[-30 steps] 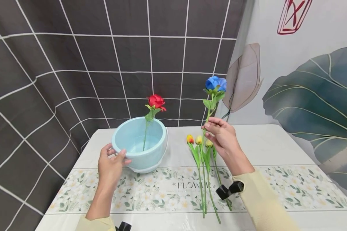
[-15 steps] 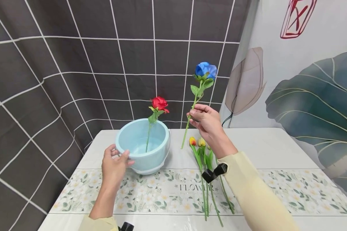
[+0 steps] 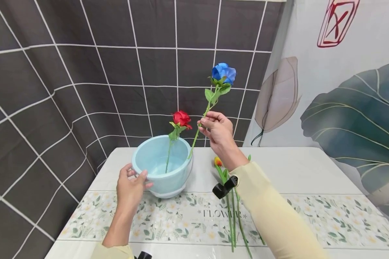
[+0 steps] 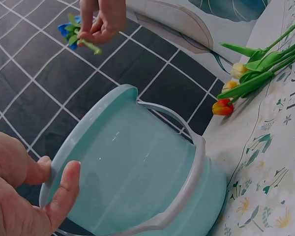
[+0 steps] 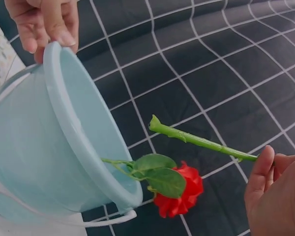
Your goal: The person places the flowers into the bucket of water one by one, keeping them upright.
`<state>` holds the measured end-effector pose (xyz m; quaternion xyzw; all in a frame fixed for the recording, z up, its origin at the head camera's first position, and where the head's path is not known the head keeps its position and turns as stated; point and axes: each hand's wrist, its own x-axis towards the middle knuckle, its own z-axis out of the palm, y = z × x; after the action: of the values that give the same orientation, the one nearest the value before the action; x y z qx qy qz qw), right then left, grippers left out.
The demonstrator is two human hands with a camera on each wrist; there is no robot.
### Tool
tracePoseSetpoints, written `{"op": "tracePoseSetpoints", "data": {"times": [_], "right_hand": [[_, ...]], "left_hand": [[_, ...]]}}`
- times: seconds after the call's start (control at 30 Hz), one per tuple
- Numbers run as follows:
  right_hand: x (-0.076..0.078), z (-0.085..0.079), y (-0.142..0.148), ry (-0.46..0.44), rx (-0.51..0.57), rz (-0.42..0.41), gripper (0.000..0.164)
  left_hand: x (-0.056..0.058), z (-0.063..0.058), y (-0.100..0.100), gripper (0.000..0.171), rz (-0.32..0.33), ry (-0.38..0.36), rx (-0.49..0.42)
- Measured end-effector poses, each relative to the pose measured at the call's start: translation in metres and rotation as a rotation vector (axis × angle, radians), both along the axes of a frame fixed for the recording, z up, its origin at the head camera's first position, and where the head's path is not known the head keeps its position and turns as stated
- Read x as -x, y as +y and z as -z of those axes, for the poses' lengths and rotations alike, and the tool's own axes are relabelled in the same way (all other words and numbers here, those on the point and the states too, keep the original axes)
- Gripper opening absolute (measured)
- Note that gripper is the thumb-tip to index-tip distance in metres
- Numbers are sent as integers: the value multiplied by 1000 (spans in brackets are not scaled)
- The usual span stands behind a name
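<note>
A light blue bucket stands on the table, tilted in no clear way, with a red rose leaning inside against its rim. My left hand grips the near left rim, thumb and fingers on either side of it. In the right hand a blue rose is pinched by its green stem, bloom up. The stem's lower end hangs by the bucket's right rim in the head view; the right wrist view shows that cut stem end apart from the bucket, above the red bloom.
Several artificial tulips lie on the table to the right of the bucket, partly behind my right forearm. A white handle hangs along the bucket's side. A dark tiled backdrop rises behind the white table.
My right hand has lifted the blue rose up from above the tulips and carried it left to the bucket's right side. The left hand keeps its grip on the rim.
</note>
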<state>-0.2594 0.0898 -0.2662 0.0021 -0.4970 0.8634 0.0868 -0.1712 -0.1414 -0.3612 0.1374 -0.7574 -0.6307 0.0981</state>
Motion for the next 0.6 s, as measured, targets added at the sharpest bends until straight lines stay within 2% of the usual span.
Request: {"op": "tracePoseSetpoints", "data": {"times": [0.3, 0.6], "right_hand": [[9, 14, -22, 21, 20, 9, 23], [12, 30, -41, 7, -47, -13, 20]], "left_hand": [[-2, 2, -2, 64, 24, -5, 22], [-2, 1, -1, 63, 21, 11, 21]]}}
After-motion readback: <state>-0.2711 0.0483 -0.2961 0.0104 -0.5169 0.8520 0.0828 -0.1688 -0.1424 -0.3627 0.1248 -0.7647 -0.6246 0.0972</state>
